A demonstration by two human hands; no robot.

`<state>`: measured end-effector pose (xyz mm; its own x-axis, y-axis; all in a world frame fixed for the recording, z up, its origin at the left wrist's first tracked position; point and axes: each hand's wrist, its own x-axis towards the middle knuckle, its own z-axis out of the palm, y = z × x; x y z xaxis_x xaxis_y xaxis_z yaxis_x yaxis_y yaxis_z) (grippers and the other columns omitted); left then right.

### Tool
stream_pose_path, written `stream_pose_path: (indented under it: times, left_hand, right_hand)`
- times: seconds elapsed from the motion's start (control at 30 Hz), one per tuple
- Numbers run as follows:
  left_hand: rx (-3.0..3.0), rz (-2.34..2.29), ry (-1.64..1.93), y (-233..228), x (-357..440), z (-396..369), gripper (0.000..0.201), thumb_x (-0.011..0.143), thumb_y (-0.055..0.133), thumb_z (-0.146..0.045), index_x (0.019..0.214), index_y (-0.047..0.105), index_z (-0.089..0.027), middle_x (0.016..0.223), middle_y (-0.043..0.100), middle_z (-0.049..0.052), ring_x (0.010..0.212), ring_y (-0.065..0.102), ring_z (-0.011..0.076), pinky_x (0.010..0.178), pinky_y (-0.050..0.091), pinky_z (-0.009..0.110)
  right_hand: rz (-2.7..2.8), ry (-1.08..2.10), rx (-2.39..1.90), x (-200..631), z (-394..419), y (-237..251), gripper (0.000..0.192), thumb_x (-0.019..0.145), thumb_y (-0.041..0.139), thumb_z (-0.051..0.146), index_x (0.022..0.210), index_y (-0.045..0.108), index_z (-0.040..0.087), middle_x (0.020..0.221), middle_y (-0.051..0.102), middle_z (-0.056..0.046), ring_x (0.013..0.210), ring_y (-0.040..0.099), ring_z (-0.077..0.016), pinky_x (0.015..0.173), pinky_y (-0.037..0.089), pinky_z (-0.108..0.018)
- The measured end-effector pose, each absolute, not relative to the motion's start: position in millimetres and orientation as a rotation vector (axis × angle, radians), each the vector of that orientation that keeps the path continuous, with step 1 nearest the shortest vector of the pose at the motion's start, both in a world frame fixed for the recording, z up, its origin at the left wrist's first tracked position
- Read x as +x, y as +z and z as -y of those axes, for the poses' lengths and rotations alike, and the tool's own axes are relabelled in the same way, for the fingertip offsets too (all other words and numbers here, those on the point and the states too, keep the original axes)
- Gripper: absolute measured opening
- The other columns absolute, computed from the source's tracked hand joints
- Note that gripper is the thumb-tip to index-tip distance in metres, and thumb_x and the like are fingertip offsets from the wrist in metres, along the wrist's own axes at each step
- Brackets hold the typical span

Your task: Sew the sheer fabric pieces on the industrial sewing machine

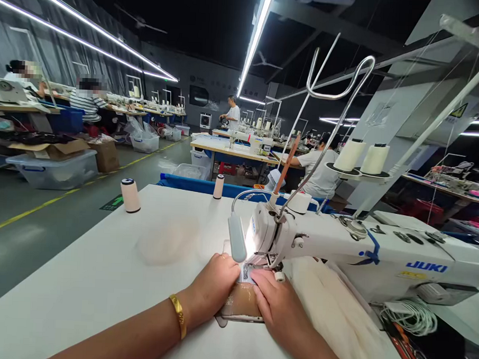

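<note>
My left hand (213, 288) and my right hand (278, 303) lie flat on a small tan piece of fabric (242, 302) on the white table (100, 279). Both press it down just in front of the needle area of a white JUKI sewing machine (339, 247). A small printed label (245, 272) sits at the fabric's far edge under the presser foot. The left wrist wears a gold bracelet (178, 315). The machine's lamp (237, 236) shines on the fingers.
Cream cloth (332, 310) lies heaped right of my right hand. Two thread spools (130, 195) (218, 186) stand at the table's far edge, and two cones (361, 157) sit on the thread stand. A coiled white cord (412, 316) lies at right. Other people work at tables behind.
</note>
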<state>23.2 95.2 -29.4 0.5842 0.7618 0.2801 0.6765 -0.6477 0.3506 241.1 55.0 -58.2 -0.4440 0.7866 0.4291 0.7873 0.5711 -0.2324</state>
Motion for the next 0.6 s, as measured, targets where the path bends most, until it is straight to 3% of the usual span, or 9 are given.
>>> stream_pose_path:
  times: [0.1,0.23,0.3,0.37,0.47,0.6]
  left_hand:
    - [2.516,-1.220,0.616,-20,19,-90,0.027,0.084,0.055,-0.006,0.068,0.039,-0.022,0.080,0.062,0.003,0.073,0.053,0.0198,0.069,0.042,0.033]
    - [2.314,-1.183,0.566,8,-4,-57,0.019,0.086,0.053,-0.015,0.068,0.048,-0.021,0.069,0.060,-0.001,0.064,0.054,0.0161,0.058,0.039,0.027]
    - [1.947,-1.045,0.546,25,-22,-35,0.009,0.086,0.056,-0.021,0.080,0.062,-0.020,0.080,0.070,-0.001,0.076,0.064,0.0169,0.067,0.047,0.025]
    - [1.527,-0.921,0.606,39,-40,-18,0.012,0.084,0.065,-0.030,0.089,0.070,-0.020,0.092,0.076,0.001,0.093,0.069,0.0199,0.085,0.052,0.029]
    - [1.151,-0.854,0.638,51,-62,-5,0.024,0.077,0.076,-0.041,0.083,0.066,-0.020,0.097,0.079,0.006,0.093,0.070,0.0224,0.089,0.052,0.033]
    - [1.087,-0.842,0.564,51,-70,-6,0.048,0.078,0.080,-0.064,0.086,0.065,-0.019,0.090,0.077,0.008,0.076,0.065,0.0189,0.080,0.050,0.033]
  right_hand:
    - [2.281,0.000,-1.049,240,-49,-58,0.034,0.106,0.040,0.009,0.124,0.066,0.022,0.116,0.076,-0.011,0.104,0.071,-0.0274,0.086,0.062,-0.044]
    - [2.290,0.148,-0.874,231,-31,-40,0.050,0.102,0.054,0.014,0.151,0.051,0.024,0.149,0.063,-0.013,0.139,0.058,-0.0299,0.115,0.051,-0.051]
    - [2.259,0.405,-0.937,222,-22,-26,0.050,0.100,0.063,0.024,0.150,0.055,0.024,0.155,0.059,-0.014,0.145,0.053,-0.0331,0.119,0.045,-0.054]
    - [2.148,0.834,-0.981,211,-18,-11,0.028,0.101,0.064,0.038,0.124,0.069,0.023,0.130,0.074,-0.012,0.122,0.069,-0.0311,0.107,0.053,-0.049]
    - [1.875,1.389,-0.946,194,-20,7,0.035,0.100,0.065,0.057,0.097,0.067,0.022,0.083,0.077,-0.004,0.083,0.075,-0.0237,0.083,0.056,-0.038]
    - [1.863,1.562,-1.023,170,-23,22,0.042,0.090,0.077,0.064,0.095,0.063,0.024,0.077,0.073,0.001,0.072,0.071,-0.0199,0.074,0.049,-0.032]
